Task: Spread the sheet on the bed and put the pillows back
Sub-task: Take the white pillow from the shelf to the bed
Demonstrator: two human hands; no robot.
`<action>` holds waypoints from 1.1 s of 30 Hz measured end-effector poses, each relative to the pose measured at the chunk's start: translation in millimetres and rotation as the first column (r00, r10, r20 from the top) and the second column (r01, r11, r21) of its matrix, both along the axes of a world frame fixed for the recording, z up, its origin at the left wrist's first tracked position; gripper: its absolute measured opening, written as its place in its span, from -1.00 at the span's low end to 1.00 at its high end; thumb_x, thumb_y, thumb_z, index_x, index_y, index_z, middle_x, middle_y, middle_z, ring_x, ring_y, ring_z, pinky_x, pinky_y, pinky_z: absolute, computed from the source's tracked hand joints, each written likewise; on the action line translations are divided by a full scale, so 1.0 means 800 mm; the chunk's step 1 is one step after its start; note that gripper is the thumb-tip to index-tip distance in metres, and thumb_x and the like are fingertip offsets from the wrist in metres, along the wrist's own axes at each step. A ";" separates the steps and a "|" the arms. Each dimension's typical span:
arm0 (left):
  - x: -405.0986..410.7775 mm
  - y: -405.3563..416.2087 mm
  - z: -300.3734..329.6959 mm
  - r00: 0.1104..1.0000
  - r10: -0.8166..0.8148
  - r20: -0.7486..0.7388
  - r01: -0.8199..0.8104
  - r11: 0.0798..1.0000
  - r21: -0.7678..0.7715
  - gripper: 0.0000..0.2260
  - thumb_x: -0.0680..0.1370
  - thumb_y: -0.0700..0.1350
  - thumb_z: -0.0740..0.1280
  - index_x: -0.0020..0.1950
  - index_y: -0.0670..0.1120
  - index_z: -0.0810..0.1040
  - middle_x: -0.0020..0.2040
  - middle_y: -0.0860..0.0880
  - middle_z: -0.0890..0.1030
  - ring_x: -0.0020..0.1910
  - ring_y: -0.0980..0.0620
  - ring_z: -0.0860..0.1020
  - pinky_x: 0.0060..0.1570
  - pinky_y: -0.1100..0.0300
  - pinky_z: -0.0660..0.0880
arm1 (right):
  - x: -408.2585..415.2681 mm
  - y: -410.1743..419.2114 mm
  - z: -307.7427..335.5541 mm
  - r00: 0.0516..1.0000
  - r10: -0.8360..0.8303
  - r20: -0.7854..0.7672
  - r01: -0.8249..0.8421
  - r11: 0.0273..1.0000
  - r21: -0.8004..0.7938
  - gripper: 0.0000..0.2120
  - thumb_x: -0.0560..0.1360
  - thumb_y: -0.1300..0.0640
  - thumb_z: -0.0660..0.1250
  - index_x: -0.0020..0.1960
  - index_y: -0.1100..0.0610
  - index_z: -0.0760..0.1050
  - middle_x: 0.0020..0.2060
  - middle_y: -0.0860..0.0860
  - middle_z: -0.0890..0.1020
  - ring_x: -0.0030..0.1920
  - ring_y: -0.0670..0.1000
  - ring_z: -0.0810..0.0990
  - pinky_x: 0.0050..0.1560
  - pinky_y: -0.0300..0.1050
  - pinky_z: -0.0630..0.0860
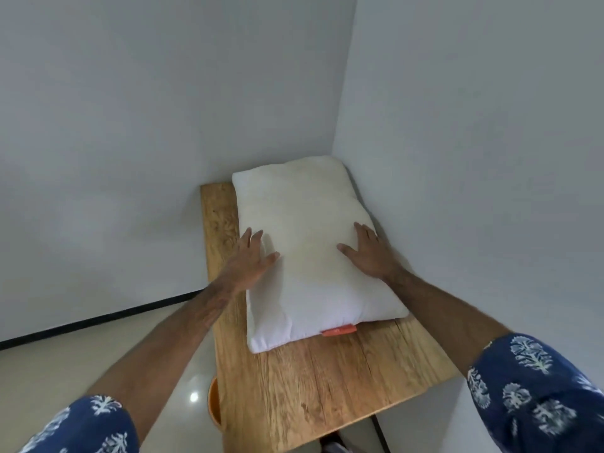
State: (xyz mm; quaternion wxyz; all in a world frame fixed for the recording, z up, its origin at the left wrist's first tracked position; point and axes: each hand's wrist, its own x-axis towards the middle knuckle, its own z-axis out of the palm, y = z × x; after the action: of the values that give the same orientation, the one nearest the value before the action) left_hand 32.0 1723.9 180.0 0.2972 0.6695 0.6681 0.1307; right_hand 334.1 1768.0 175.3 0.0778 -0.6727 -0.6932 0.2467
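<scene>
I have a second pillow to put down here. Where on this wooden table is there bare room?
Free: the near end of the wooden table, between the pillow and the near edge. A narrow strip runs along the pillow's left side. The far corner is crowded: pillow against both walls.

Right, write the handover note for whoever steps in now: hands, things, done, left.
Left hand: open, fingers on the left edge of the white pillow.
Right hand: open, flat on the pillow's right side.
Pillow lies on a wooden table in the wall corner, its orange tag facing the person.
No bed or sheet in view, so the spreading cannot be judged.
Left: carry the pillow back to the bed.
</scene>
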 end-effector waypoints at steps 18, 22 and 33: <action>0.020 0.080 -0.061 0.474 0.590 0.653 -0.619 0.751 -0.229 -0.42 0.54 0.21 0.40 0.48 -0.03 0.40 0.30 0.07 0.61 0.25 0.11 0.60 0.26 0.14 0.52 | 0.012 0.188 -0.051 0.677 -0.450 -0.583 0.169 0.866 -0.471 -0.21 0.35 -0.42 0.44 0.39 0.06 0.46 0.08 -0.03 0.65 0.03 -0.04 0.65 -0.04 -0.27 0.61; -0.005 0.018 -0.049 0.308 0.630 0.713 -0.661 0.681 -0.316 -0.35 0.46 0.30 0.46 0.43 -0.02 0.47 0.25 0.02 0.67 0.17 0.03 0.67 0.23 -0.03 0.58 | -0.033 0.159 -0.040 0.652 -0.361 -0.667 0.051 0.899 -0.436 -0.32 0.45 -0.27 0.45 0.41 0.11 0.46 0.03 -0.10 0.66 -0.01 -0.12 0.65 -0.11 -0.27 0.54; -0.068 -0.386 -0.010 -0.142 0.651 0.746 -0.963 0.083 -0.256 -0.42 0.46 0.29 0.45 0.38 0.04 0.49 0.23 0.07 0.67 0.17 0.04 0.66 0.23 -0.03 0.57 | -0.284 -0.081 0.009 0.611 0.145 -0.778 -0.537 0.799 -0.272 -0.41 0.45 -0.21 0.48 0.38 0.01 0.46 0.27 -0.09 0.61 0.13 -0.17 0.64 0.16 -0.21 0.56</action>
State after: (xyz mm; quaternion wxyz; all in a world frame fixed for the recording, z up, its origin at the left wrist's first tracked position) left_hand -22.0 1414.9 171.7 0.2279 -0.0062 0.7078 0.6686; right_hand 107.2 1703.4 182.8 0.1249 -0.3652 -0.6390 0.6653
